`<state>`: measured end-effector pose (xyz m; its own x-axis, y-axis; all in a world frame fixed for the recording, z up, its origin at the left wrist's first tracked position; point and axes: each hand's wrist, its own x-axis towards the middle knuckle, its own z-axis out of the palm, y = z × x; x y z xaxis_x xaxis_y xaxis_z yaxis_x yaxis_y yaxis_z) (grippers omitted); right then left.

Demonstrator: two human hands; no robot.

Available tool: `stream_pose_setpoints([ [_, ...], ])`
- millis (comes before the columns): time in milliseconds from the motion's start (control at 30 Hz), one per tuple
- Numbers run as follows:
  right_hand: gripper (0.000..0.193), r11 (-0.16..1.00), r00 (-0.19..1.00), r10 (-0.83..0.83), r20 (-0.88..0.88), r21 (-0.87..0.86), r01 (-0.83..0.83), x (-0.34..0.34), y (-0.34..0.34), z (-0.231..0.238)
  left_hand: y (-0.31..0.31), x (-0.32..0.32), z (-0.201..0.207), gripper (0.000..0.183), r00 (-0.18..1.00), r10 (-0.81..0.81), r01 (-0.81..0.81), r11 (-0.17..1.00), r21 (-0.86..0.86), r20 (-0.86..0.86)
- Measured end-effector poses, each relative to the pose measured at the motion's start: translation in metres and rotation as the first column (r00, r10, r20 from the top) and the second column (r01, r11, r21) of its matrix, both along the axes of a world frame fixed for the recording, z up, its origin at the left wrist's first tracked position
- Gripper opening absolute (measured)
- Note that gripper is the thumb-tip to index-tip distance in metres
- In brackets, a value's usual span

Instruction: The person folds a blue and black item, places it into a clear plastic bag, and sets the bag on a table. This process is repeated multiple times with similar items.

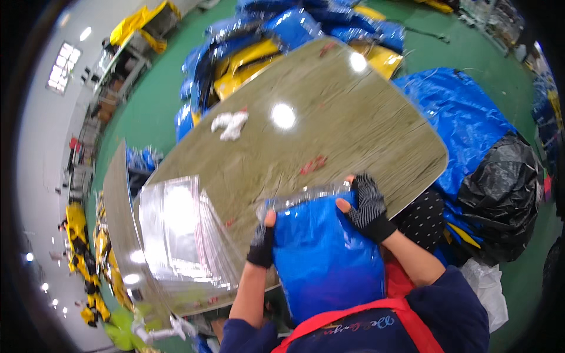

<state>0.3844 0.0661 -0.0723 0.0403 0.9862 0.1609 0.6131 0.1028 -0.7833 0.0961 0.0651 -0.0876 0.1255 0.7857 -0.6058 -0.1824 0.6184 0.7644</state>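
A flat blue package in a clear plastic bag (326,247) lies between my hands, its lower part over the table's near edge and against my front. At its upper left corner, my left hand (263,238), in a dark fingerless glove, grips the side with the thumb on top. My right hand (368,206), in a striped fingerless glove, holds the upper right corner, thumb on the front and fingers behind. Clear film from the bag's mouth (306,194) sticks out past the package's top edge. The fingers behind the package are mostly hidden.
A fanned stack of clear plastic bags (182,235) lies on the wood-patterned table (247,165) to the left. A crumpled white cloth (230,125) sits farther back. Bagged blue and yellow packages (247,59) pile up beyond the table. Blue sheeting (453,112) and a black bag (500,200) lie right.
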Motion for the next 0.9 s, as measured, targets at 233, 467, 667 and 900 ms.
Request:
stream_pose_setpoints([
  [233,0.076,0.797,0.798,0.566,0.207,-0.386,-0.465,0.045,0.026,0.170,-0.028,0.115,0.142,0.054,0.952,-0.213,0.290,0.860,0.421,-0.220],
  [467,0.070,0.920,0.943,0.216,0.252,0.272,-0.283,0.069,0.005,0.098,-0.088,0.124,0.105,0.077,0.930,-0.349,0.366,0.866,0.341,-0.112],
  [667,0.035,0.753,0.734,-0.578,-0.356,0.114,0.649,0.259,0.062,-0.004,0.065,0.091,0.152,0.075,0.938,0.061,0.073,0.928,0.365,-0.342],
  [900,0.039,0.851,0.719,-0.322,0.616,-0.145,0.504,0.276,0.073,-0.302,0.221,0.083,0.146,0.054,0.997,-0.050,0.080,0.778,0.624,-0.066],
])
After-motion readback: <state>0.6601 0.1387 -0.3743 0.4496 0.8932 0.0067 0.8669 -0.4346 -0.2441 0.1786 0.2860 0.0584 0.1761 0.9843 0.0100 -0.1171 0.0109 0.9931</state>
